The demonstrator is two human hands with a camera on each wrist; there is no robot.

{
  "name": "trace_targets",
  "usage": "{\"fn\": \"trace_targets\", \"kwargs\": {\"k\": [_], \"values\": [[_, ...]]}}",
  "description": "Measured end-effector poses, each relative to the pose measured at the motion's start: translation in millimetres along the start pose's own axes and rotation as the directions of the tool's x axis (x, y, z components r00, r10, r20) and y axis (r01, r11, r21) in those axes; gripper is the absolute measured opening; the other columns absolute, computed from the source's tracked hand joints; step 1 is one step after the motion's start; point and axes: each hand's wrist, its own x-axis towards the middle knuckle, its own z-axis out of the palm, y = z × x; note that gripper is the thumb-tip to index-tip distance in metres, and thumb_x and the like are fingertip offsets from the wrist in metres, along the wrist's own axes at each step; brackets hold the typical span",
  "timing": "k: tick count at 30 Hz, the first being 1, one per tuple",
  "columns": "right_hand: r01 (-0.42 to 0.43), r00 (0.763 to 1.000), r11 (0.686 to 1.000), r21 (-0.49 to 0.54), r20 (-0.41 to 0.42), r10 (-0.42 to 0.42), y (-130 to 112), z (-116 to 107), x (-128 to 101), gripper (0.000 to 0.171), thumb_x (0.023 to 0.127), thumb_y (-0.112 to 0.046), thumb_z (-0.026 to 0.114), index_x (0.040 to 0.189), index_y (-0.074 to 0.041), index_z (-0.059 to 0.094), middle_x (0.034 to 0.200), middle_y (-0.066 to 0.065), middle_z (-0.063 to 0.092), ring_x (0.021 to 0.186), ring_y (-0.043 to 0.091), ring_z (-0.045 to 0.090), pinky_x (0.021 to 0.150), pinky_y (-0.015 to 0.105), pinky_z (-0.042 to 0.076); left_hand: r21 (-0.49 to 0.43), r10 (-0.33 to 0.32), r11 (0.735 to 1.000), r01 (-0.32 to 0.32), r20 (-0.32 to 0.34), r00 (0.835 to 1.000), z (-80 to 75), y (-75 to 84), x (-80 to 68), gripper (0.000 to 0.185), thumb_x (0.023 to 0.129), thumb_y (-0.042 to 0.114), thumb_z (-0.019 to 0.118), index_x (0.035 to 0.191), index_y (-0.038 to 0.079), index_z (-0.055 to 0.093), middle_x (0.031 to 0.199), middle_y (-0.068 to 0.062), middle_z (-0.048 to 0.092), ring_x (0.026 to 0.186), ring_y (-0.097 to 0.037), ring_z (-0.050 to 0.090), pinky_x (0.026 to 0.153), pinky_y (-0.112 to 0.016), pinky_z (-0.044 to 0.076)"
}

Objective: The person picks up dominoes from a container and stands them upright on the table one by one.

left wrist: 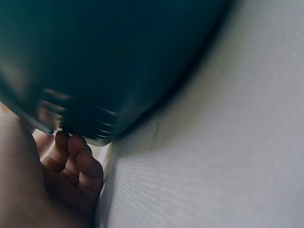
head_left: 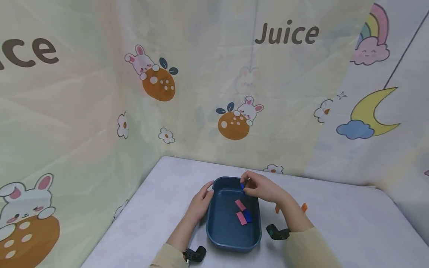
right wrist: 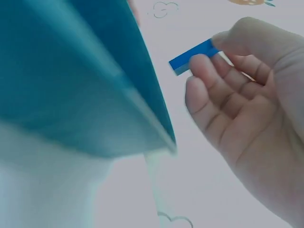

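A dark blue tray (head_left: 221, 227) sits on the white table. Inside it lie two pink blocks (head_left: 240, 205) and a blue block (head_left: 247, 216). My right hand (head_left: 259, 186) hovers over the tray's far right corner and pinches a small blue block (head_left: 242, 185) between thumb and fingers; the right wrist view shows that blue block (right wrist: 194, 57) at my fingertips beside the tray's rim (right wrist: 156, 114). My left hand (head_left: 202, 199) rests against the tray's left wall, fingers lying along it. In the left wrist view my fingers (left wrist: 78, 164) curl under the tray's dark side (left wrist: 109, 61).
Two small orange pieces (head_left: 303, 207) lie on the table to the right of my right forearm. A cartoon-printed cloth backdrop (head_left: 201, 93) stands close behind and to the left of the table. The table's left edge (head_left: 117, 223) runs near my left arm.
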Motion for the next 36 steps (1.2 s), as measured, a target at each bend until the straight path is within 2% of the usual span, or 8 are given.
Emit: {"fn": "trace_targets", "kwargs": {"k": [4, 11, 15, 16, 19, 22, 23, 36], "values": [[-0.026, 0.998, 0.999, 0.033, -0.056, 0.028, 5.1, -4.8, -28.1, 0.023, 0.094, -0.015, 0.066, 0.114, -0.014, 0.056, 0.104, 0.003, 0.061, 0.091, 0.019, 0.061, 0.076, 0.027, 0.053, -0.003, 0.012, 1.0, -0.012, -0.001, 1.0, -1.8, -0.6, -0.2, 0.045, 0.101, 0.05, 0.046, 0.145, 0.04, 0.046, 0.087, -0.002, 0.059, 0.078, -0.018, 0.054, 0.07, -0.033, 0.042], [-0.072, 0.988, 0.993, 0.093, -0.131, 0.084, 27.2, -3.9, -80.9, 0.024, 0.094, -0.016, 0.068, 0.114, -0.015, 0.055, 0.102, 0.007, 0.06, 0.084, 0.017, 0.06, 0.065, 0.028, 0.054, -0.004, 0.02, 1.0, -0.02, 0.001, 1.0, -1.2, -1.0, -1.6, 0.045, 0.101, 0.05, 0.046, 0.145, 0.038, 0.047, 0.086, -0.002, 0.058, 0.077, -0.017, 0.053, 0.07, -0.033, 0.041], [-0.067, 0.979, 0.993, 0.092, -0.186, 0.084, 42.1, 1.6, -105.4, 0.024, 0.093, -0.017, 0.069, 0.112, -0.017, 0.055, 0.098, 0.004, 0.061, 0.082, 0.013, 0.061, 0.069, 0.027, 0.053, -0.009, 0.029, 1.0, -0.029, -0.001, 1.0, -0.9, -0.2, -2.1, 0.045, 0.102, 0.048, 0.046, 0.145, 0.036, 0.047, 0.086, -0.002, 0.058, 0.076, -0.018, 0.053, 0.07, -0.033, 0.041], [-0.061, 0.977, 0.993, 0.102, -0.199, 0.08, 45.7, 3.5, -110.8, 0.023, 0.093, -0.017, 0.069, 0.112, -0.017, 0.055, 0.097, 0.006, 0.062, 0.081, 0.013, 0.061, 0.079, 0.031, 0.052, -0.012, 0.029, 1.0, -0.029, 0.0, 1.0, -1.0, 0.3, -2.3, 0.045, 0.102, 0.048, 0.047, 0.145, 0.036, 0.047, 0.086, -0.002, 0.058, 0.076, -0.018, 0.053, 0.07, -0.033, 0.041], [-0.058, 0.97, 0.989, 0.136, -0.225, 0.088, 55.7, 9.1, -124.5, 0.023, 0.093, -0.016, 0.069, 0.112, -0.015, 0.055, 0.099, 0.006, 0.064, 0.079, 0.015, 0.062, 0.078, 0.034, 0.051, -0.011, 0.031, 0.999, -0.031, 0.007, 0.999, -1.0, 0.3, -2.1, 0.045, 0.102, 0.048, 0.047, 0.145, 0.036, 0.047, 0.086, -0.002, 0.058, 0.076, -0.018, 0.053, 0.07, -0.033, 0.041], [-0.074, 0.967, 0.985, 0.157, -0.23, 0.109, 63.6, 14.1, -133.6, 0.023, 0.093, -0.013, 0.067, 0.113, -0.011, 0.055, 0.098, 0.008, 0.063, 0.077, 0.016, 0.061, 0.076, 0.03, 0.05, 0.001, 0.031, 1.0, -0.031, 0.006, 0.999, -1.9, -0.3, -1.9, 0.046, 0.102, 0.049, 0.046, 0.145, 0.036, 0.047, 0.087, -0.002, 0.058, 0.077, -0.017, 0.053, 0.071, -0.033, 0.041], [-0.085, 0.966, 0.984, 0.156, -0.231, 0.121, 65.5, 15.1, -135.3, 0.024, 0.093, -0.013, 0.068, 0.113, -0.011, 0.054, 0.098, 0.006, 0.063, 0.077, 0.015, 0.06, 0.066, 0.027, 0.05, 0.003, 0.033, 0.999, -0.033, 0.004, 0.999, -2.1, -0.8, -1.6, 0.046, 0.102, 0.049, 0.046, 0.145, 0.036, 0.047, 0.087, -0.002, 0.059, 0.077, -0.017, 0.053, 0.071, -0.033, 0.041], [-0.127, 0.957, 0.98, 0.152, -0.239, 0.161, 70.8, 16.0, -141.7, 0.028, 0.092, -0.012, 0.069, 0.115, -0.01, 0.053, 0.09, 0.006, 0.06, 0.077, 0.009, 0.058, 0.067, 0.024, 0.048, -0.006, 0.04, 0.999, -0.04, 0.004, 0.999, -1.1, 1.6, -1.7, 0.045, 0.102, 0.045, 0.047, 0.146, 0.034, 0.047, 0.087, -0.002, 0.059, 0.077, -0.017, 0.053, 0.071, -0.033, 0.041]]}}
